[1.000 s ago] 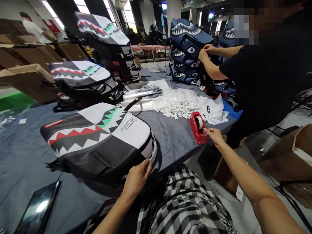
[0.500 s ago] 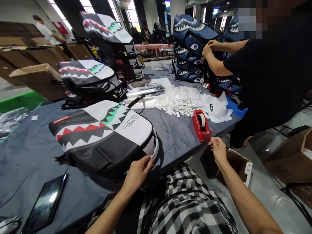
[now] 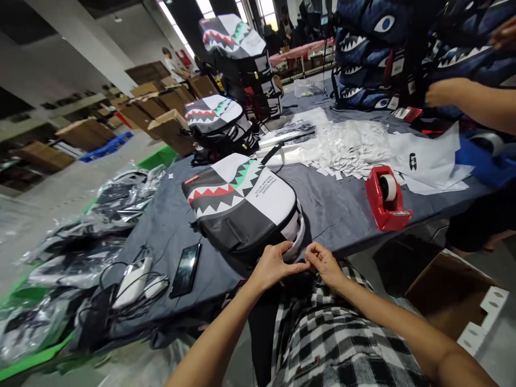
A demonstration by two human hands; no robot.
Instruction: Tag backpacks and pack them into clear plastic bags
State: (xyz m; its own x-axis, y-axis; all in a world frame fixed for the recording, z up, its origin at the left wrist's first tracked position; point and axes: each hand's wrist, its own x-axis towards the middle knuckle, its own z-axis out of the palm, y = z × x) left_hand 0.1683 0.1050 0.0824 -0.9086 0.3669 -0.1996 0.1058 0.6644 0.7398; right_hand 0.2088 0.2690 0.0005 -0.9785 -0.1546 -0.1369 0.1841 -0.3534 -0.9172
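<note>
Shark-mouth backpack point(image 3: 242, 207) lies flat on its back on a grey-blue cloth-covered table point(image 3: 322, 226), close to the table's near edge. Its front is split into white and dark grey quarters, with a jagged mouth of white teeth, a red zigzag and teal-green teeth running across it. Small black print sits on the white quarter at the right, a small red tag point(image 3: 192, 179) sits near the upper left corner, and the lower panel is dark with a flap pocket. A black strap point(image 3: 272, 154) rises from the top, and a pale, curved side panel forms the edge nearest the person.

The left hand point(image 3: 274, 266) grasps that curved edge, with its fingers curled over the rim. The right hand point(image 3: 324, 263) is just beside the left, its fingertips pinched together against the backpack's near side; whether they hold anything is hard to tell.

To the right stands a red tape dispenser point(image 3: 387, 199) with a roll of tape. Beyond the backpack lies a heap of white paper tags point(image 3: 355, 142), and a smartphone point(image 3: 185, 270) and white charger point(image 3: 133, 282) lie to its left. A co-worker's hand point(image 3: 439, 92) rests against a stack of navy shark backpacks point(image 3: 374, 54) at the far right.
</note>
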